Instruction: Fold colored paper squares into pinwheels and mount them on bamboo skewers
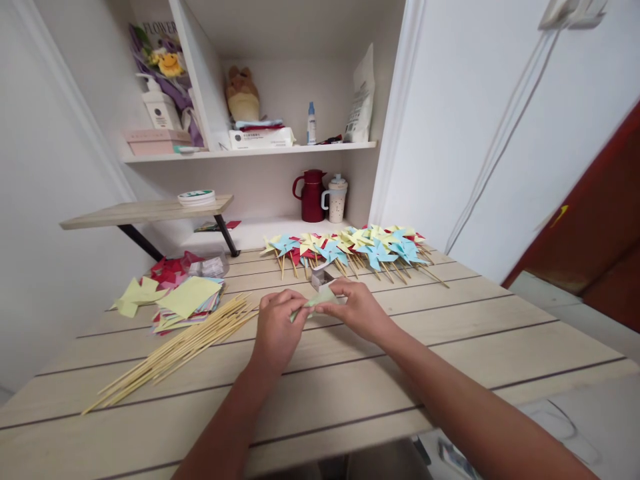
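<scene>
Between my hands is a pale green piece of paper (324,295), partly hidden by my fingers. My left hand (281,325) pinches its left end, and my right hand (359,309) grips its right side with thumb and fingers. Just behind the paper sits a small grey box (318,277). Several finished paper pinwheels (377,254) in blue, yellow and red lie on sticks beyond my right hand. To the left of my left hand a bundle of thin wooden sticks (185,347) lies slantwise on the table.
Coloured paper sheets (187,298) are stacked at the left, near red pieces and a clear plastic box (213,264). A small raised shelf (150,212) stands on black legs behind. A red jug (313,197) and a cup (337,200) stand at the back of the slatted table (350,407).
</scene>
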The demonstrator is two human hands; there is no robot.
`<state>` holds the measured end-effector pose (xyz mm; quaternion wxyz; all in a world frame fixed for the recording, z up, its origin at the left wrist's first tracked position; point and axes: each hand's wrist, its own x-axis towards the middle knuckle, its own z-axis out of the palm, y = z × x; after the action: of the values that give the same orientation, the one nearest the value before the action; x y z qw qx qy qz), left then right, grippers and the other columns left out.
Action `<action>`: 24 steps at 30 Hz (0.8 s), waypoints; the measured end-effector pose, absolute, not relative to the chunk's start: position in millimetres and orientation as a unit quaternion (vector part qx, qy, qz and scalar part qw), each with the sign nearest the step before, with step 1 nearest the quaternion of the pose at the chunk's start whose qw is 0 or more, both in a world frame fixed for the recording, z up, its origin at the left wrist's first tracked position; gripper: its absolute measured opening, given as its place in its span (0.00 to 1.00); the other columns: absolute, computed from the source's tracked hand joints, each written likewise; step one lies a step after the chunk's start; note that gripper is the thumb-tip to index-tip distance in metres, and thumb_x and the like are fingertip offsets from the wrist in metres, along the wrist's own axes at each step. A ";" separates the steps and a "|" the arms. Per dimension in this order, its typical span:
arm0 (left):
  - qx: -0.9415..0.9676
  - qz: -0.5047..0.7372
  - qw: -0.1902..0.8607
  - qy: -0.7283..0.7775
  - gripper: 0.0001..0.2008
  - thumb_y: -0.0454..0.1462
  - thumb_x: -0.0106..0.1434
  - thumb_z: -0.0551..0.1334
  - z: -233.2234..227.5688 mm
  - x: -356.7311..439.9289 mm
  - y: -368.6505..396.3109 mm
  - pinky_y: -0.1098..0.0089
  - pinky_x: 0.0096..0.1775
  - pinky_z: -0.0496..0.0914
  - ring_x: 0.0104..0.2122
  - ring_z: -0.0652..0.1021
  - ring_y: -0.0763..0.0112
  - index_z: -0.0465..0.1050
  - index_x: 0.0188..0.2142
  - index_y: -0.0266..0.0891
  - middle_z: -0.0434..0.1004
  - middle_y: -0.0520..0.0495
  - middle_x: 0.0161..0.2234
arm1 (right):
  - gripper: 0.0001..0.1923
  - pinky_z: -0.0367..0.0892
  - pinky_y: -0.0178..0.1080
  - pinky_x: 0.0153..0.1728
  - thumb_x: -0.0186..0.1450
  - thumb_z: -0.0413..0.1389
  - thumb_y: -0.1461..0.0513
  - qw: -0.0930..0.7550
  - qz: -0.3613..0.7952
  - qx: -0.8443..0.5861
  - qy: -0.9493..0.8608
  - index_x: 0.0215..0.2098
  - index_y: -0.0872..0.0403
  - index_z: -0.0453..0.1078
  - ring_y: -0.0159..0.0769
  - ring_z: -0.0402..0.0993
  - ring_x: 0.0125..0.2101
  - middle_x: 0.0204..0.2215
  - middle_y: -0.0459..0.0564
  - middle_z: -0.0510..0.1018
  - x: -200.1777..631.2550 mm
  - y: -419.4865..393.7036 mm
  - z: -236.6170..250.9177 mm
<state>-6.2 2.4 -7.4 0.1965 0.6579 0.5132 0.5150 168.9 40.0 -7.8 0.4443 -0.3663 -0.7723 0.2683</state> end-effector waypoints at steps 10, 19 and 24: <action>0.505 0.683 0.284 0.445 0.36 0.39 0.52 0.73 -1.8 -1.8 -2.2 0.63 0.56 0.60 0.53 0.71 0.59 0.65 0.60 0.52 0.71 0.45 0.53 | 0.16 0.69 0.43 0.41 0.52 0.68 0.56 0.507 0.624 -0.302 -0.512 0.36 0.55 0.79 0.42 0.77 0.36 0.35 0.53 0.84 162.9 43.2 -8.9; 0.502 0.581 0.444 0.461 0.24 0.43 0.51 0.73 -13.9 -5.6 5.1 0.58 0.57 0.63 0.54 0.73 0.53 0.77 0.47 0.40 0.75 0.38 0.55 | 0.14 0.68 0.40 0.37 0.49 0.70 0.57 0.517 0.653 -0.291 -0.471 0.31 0.55 0.80 0.37 0.75 0.30 0.31 0.50 0.84 156.0 41.5 -13.6; 0.498 0.566 0.495 0.432 0.19 0.42 0.52 0.72 -11.8 -2.4 0.7 0.59 0.52 0.68 0.49 0.77 0.54 0.80 0.43 0.36 0.81 0.39 0.46 | 0.14 0.67 0.40 0.38 0.51 0.70 0.56 0.508 0.641 -0.288 -0.497 0.33 0.55 0.80 0.38 0.75 0.32 0.33 0.50 0.84 152.6 38.3 -16.2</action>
<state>-2.4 0.7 -11.8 0.4949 0.4981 0.4316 0.5664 152.6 38.3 -16.2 0.5083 -0.2880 -0.4972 0.6415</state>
